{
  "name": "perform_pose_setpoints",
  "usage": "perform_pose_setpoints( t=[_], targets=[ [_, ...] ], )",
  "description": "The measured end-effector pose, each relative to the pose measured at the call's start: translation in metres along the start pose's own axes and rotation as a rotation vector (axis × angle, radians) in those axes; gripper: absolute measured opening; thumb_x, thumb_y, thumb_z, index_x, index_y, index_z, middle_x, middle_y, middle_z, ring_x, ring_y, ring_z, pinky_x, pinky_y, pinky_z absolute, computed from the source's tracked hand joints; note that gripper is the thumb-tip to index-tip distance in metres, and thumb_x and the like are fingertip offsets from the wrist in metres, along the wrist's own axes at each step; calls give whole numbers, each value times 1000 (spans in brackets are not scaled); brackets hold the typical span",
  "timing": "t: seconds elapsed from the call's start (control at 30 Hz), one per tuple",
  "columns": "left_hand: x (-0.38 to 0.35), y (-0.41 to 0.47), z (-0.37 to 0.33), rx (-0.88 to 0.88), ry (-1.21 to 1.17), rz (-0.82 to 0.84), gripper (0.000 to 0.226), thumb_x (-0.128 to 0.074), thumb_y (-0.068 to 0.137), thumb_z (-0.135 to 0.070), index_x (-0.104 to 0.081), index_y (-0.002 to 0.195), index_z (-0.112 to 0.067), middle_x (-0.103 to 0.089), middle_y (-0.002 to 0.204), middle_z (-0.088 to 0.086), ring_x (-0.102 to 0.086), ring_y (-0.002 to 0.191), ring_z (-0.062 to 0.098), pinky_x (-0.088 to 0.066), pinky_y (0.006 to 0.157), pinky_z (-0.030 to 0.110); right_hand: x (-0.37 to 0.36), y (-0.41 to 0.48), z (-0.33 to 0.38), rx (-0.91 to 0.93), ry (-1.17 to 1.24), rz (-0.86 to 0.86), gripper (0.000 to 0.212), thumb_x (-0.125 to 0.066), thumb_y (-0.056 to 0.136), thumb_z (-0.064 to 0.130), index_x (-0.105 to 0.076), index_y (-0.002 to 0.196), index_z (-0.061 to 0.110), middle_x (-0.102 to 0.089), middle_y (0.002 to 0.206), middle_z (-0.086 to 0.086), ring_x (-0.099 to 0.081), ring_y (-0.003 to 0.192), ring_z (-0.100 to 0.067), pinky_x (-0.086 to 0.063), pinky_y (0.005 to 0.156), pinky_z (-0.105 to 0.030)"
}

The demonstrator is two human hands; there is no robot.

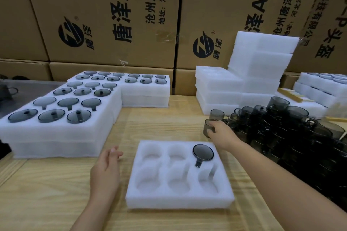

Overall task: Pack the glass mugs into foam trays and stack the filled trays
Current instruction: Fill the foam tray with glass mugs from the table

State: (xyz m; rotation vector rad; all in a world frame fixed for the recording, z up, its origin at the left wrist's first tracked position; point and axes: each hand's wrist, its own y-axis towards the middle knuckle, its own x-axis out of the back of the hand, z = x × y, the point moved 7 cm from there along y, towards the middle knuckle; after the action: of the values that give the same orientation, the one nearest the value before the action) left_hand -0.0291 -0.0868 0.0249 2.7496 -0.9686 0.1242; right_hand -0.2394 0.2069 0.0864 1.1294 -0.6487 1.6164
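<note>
A white foam tray [179, 199] with six pockets lies in front of me on the wooden table. One smoky glass mug [203, 153] sits in its far right pocket, handle toward me; the other pockets are bare. My right hand [220, 133] reaches past the tray's far right corner and closes on a grey glass mug [207, 127] at the near edge of a heap of mugs [293, 129]. My left hand [106, 171] hovers left of the tray, fingers apart, holding nothing.
Filled foam trays [56, 129] are stacked at the left, reaching back to the cartons [105, 15]. Bare foam trays [249, 73] are piled at the back right, with more filled ones [319, 84] at the far right. Light wooden tabletop [47, 193] lies near me.
</note>
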Motion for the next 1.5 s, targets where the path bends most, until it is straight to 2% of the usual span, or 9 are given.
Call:
perform_pose_setpoints(
  t=[0.2,0.57,0.67,0.83,1.0,1.07,1.23,1.4,1.5],
  targets=[
    [2,-1,0,-7,8,-10,24,-42,101,-24,-60,86,-31,-71,93,-3,-63,99,22,-38,84,32,14,-23,-4,-88,-162,-129,44,-53,90,45,-54,60,14,-52,71,3,-54,72,-19,-41,57,-30],
    [-1,1,2,-13,7,-3,20,-41,101,-24,-61,98,-23,-69,81,-12,-63,91,17,-36,79,30,34,-64,-38,-170,-261,-150,43,-69,78,49,-45,62,17,-52,90,-1,-57,84,-24,-37,62,-29],
    [0,1,1,-9,14,-7,18,-44,100,-22,-61,98,-22,-68,79,-13,-62,89,16,-36,78,29,34,-69,-50,-191,-110,-117,25,-72,79,29,-55,91,16,-59,101,-3,-55,97,-23,-41,72,-29],
    [0,0,1,4,15,3,14,-47,97,-22,-61,97,-26,-68,77,-16,-61,89,12,-36,73,24,33,-74,-46,-174,34,-10,74,-66,81,21,-30,145,24,-45,141,-5,-42,129,-25,-34,93,-24],
    [-10,-9,-14,-60,-143,165,27,-52,78,-45,-61,101,-33,-71,92,-8,-65,93,11,-46,78,24,26,-76,-52,-293,-259,-55,59,-42,89,61,-34,142,36,-44,138,-9,-39,126,-36,-42,97,-43],
    [-21,-15,-18,-70,-239,291,41,-54,78,-46,-58,115,-29,-68,108,-3,-65,99,15,-50,84,33,22,-76,-53,-315,-266,-70,53,-43,91,58,-43,137,33,-49,129,-12,-45,120,-37,-44,94,-42],
    [-42,-26,-18,-32,-313,572,57,-71,72,-29,-50,124,-41,-58,123,-24,-56,106,-13,-47,74,8,26,-70,-44,-235,-145,-103,40,-53,93,38,-51,131,26,-55,124,-14,-48,117,-33,-40,98,-37],
    [-43,-28,-19,-50,-300,592,59,-67,68,-23,-55,125,-32,-57,128,-20,-59,102,-12,-46,72,5,59,-76,15,126,176,-329,35,-59,91,20,-58,126,24,-57,114,1,-52,112,-21,-38,94,-29],
    [-43,-27,-18,-57,-297,586,58,-67,68,-23,-56,124,-33,-52,133,-19,-57,100,-16,-44,71,3,55,-81,62,293,360,-181,34,-59,91,22,-57,119,41,-58,116,12,-53,108,-8,-40,93,-24]
  ],
)
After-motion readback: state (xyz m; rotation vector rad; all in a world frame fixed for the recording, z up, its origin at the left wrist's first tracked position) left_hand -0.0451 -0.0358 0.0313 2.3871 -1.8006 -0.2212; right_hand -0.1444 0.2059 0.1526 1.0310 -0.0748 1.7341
